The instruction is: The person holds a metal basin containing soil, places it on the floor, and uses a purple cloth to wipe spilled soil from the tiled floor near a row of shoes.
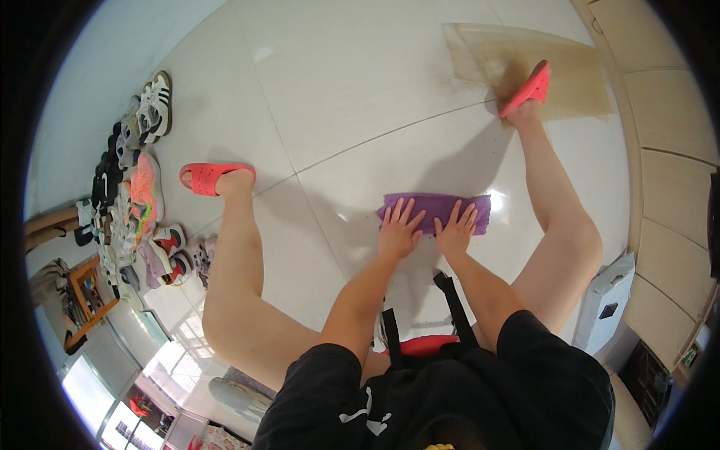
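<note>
A folded purple cloth [433, 204] lies flat on the pale tiled floor [352, 97], longer from side to side than front to back. My left hand [400, 231] presses on its left part, fingers stretched out and a little apart. On its right part rests my right hand [455, 229], also flat with spread fingers. Both palms reach over the cloth's near edge. Small dark specks dot the floor close to the cloth.
Several shoes [150, 187] stand in rows at the left. My feet in red slippers [206, 177] are planted wide, the right one on a brownish translucent sheet [570, 82]. Beige cabinets [667, 195] line the right side, with a light grey box [604, 304] beside them.
</note>
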A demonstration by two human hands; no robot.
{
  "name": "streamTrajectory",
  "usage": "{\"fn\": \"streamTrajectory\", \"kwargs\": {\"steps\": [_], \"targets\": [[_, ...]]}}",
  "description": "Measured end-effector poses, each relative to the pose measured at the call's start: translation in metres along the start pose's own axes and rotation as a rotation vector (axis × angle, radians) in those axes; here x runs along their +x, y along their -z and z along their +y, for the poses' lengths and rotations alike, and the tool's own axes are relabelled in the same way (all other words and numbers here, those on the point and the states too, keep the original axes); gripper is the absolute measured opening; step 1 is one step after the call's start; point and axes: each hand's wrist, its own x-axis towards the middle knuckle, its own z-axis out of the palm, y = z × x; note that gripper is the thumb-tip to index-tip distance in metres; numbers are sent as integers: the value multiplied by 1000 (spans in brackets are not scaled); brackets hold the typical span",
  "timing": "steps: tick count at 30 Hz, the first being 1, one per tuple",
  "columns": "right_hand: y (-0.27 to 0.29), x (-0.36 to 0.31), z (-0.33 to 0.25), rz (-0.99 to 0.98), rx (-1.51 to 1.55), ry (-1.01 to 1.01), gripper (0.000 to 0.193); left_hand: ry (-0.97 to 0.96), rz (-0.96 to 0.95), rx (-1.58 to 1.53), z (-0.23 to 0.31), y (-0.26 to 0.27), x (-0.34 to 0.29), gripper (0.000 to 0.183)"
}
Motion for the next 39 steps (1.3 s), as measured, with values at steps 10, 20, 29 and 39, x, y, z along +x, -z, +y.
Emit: {"fn": "streamTrajectory", "kwargs": {"steps": [10, 20, 29, 39], "targets": [[-1, 74, -82, 44, 48, -43, 85, -156, 161, 78, -87, 62, 77, 48], [-1, 54, -142, -40, -93, 482, 88, 238, 171, 130, -116, 42, -40, 56], [21, 27, -59, -188, -113, 916, 88, 564, 69, -29, 23, -44, -109, 70], [29, -14, 38, -213, -171, 407, 93, 336, -235, -34, 72, -39, -88, 59]]}}
